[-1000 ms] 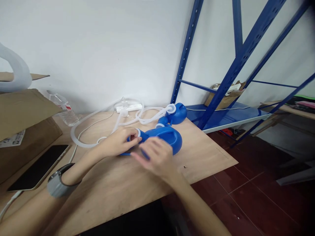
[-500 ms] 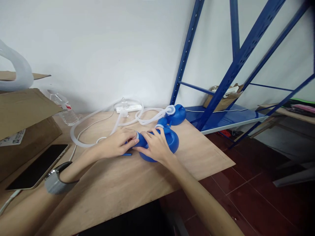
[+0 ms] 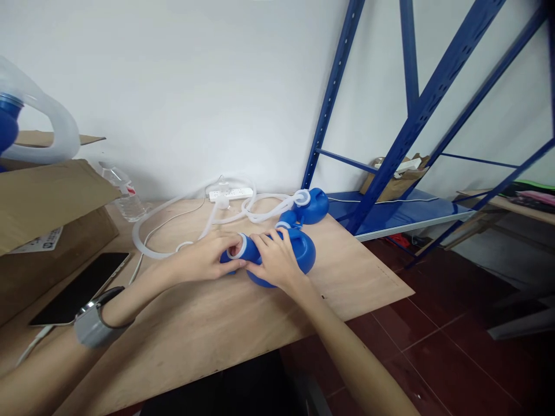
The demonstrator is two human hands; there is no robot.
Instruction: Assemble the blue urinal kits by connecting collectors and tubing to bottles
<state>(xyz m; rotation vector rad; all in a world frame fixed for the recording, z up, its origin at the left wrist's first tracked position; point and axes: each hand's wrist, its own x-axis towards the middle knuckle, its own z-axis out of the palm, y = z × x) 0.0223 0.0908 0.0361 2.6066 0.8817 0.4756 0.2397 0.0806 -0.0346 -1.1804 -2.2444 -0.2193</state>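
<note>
Two hands meet at the middle of the frame, over a blue bottle (image 3: 306, 254) that lies on the wooden counter (image 3: 355, 277). The right hand (image 3: 275, 257) grips its neck, fingers spread over the top and thumb on the near side. The left hand (image 3: 212, 254), fingers curled, reaches to the white ring (image 3: 244, 245) at the bottle's mouth; whether it pinches the ring or only touches it, I cannot tell. A bit of blue plastic shows behind that hand, mostly hidden. The left wrist wears a grey watch (image 3: 93, 326).

Just beyond lies a second blue bottle (image 3: 319, 206), with a translucent tube (image 3: 141, 237) looping leftward past a white power strip (image 3: 238, 193). At the left of the frame are a dark phone (image 3: 82, 286) with a cable, an open cardboard box (image 3: 52, 199) and a clear plastic bottle (image 3: 130, 202), which leans. A thick, curved translucent tube rises above the box. Blue shelving (image 3: 392, 153) fills the upper right, with a smaller carton (image 3: 394, 188) on its shelf.
</note>
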